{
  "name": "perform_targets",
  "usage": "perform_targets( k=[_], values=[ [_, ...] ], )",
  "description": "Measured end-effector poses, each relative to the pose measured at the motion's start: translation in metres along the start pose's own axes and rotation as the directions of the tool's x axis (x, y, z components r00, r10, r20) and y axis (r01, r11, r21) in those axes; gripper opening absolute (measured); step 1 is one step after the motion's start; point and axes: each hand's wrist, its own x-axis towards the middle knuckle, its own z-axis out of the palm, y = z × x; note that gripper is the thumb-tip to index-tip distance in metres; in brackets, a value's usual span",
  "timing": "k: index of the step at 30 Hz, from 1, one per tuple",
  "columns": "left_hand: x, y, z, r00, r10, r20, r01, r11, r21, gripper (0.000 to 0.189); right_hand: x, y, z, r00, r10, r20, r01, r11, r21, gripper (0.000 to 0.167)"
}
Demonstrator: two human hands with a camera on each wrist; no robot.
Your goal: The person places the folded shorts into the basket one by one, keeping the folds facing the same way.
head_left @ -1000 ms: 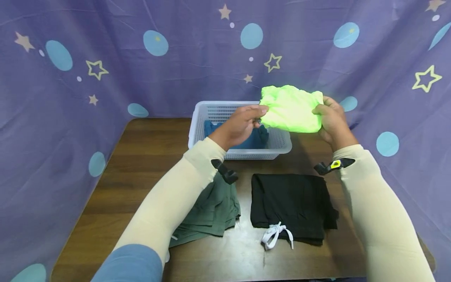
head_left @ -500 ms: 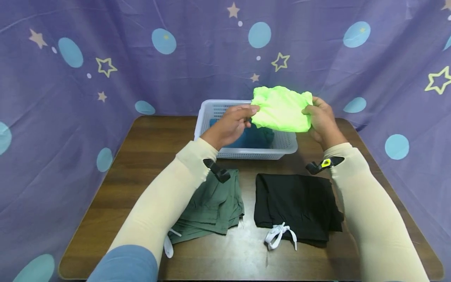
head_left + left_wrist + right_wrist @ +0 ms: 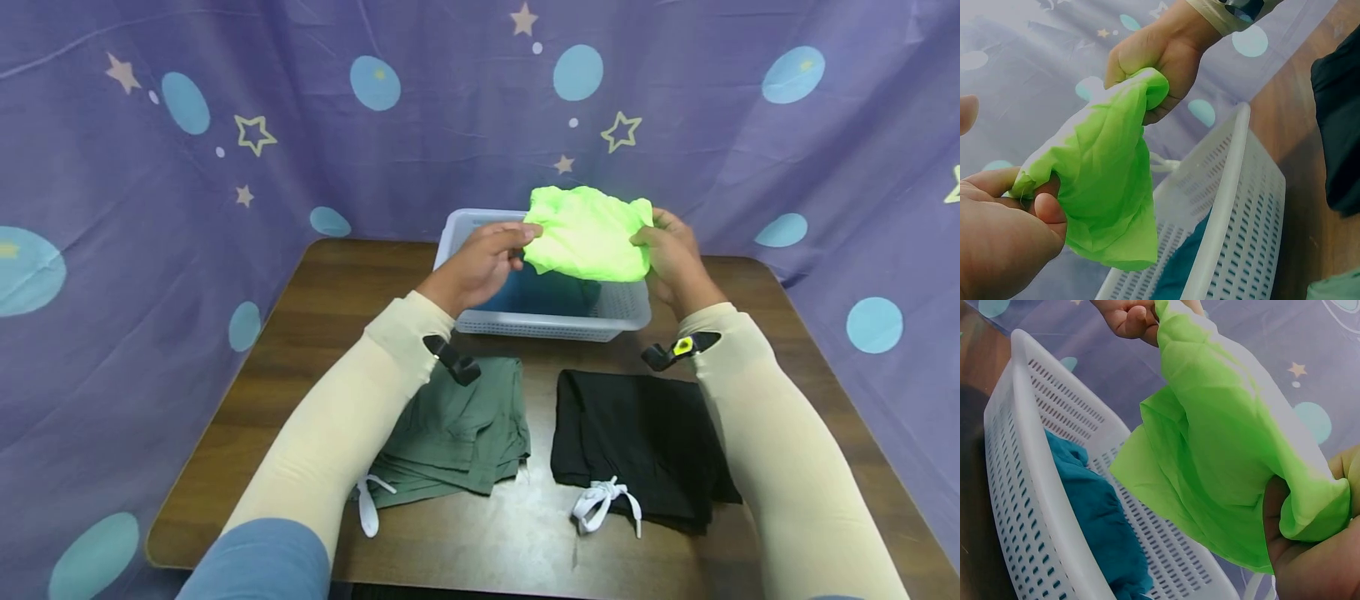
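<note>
A folded neon-green garment (image 3: 588, 235) hangs in the air above the right part of the basket, stretched between both hands. My left hand (image 3: 482, 263) pinches its left edge with thumb and fingers. My right hand (image 3: 673, 257) grips the opposite edge, thumb on the near side. In the right wrist view, the cloth's lower part droops in loose folds. Below it stands a white perforated plastic basket (image 3: 540, 325). Inside lies a teal garment (image 3: 1094, 506), partly hidden by my left hand and the green cloth in the head view.
Folded dark-green shorts (image 3: 465, 433) lie on the wooden table (image 3: 300, 333) at front left, partly under my left forearm. Folded black shorts (image 3: 637, 442) with a white drawstring lie at front right. A purple patterned curtain (image 3: 450, 150) hangs behind the table.
Both hands have moved left relative to the basket, carrying the green garment, so it now covers more of the basket. The head view has swung somewhat left. Both grips look the same.
</note>
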Motion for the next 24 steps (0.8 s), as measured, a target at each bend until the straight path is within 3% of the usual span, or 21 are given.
perform_targets(
  k=[6, 12, 19, 22, 24],
  values=[
    [0.000, -0.002, -0.012, 1.000, -0.021, -0.011, 0.021, 1.000, 0.017, 0.046, 0.007, 0.009, 0.009, 1.000, 0.026, 0.000, -0.026, 1.000, -0.018, 0.046],
    [0.003, -0.001, -0.026, 0.998, -0.024, -0.064, 0.027, 0.999, 0.038, 0.043, 0.017, 0.017, 0.021, 0.999, 0.052, 0.010, -0.051, 0.995, -0.086, 0.052],
    [0.009, 0.002, -0.043, 0.988, 0.052, -0.146, -0.034, 0.992, 0.123, 0.041, 0.036, 0.023, 0.046, 1.000, -0.005, -0.012, 0.003, 0.982, -0.188, 0.055],
    [0.010, -0.007, -0.052, 0.981, 0.053, -0.189, -0.011, 0.976, 0.218, 0.042, 0.042, 0.031, 0.049, 1.000, -0.020, -0.008, 0.017, 0.963, -0.267, 0.059],
    [0.009, -0.016, -0.057, 0.976, 0.000, -0.219, 0.082, 0.928, 0.362, 0.039, 0.043, 0.040, 0.045, 1.000, 0.020, 0.013, -0.014, 0.931, -0.365, 0.063]
  ],
)
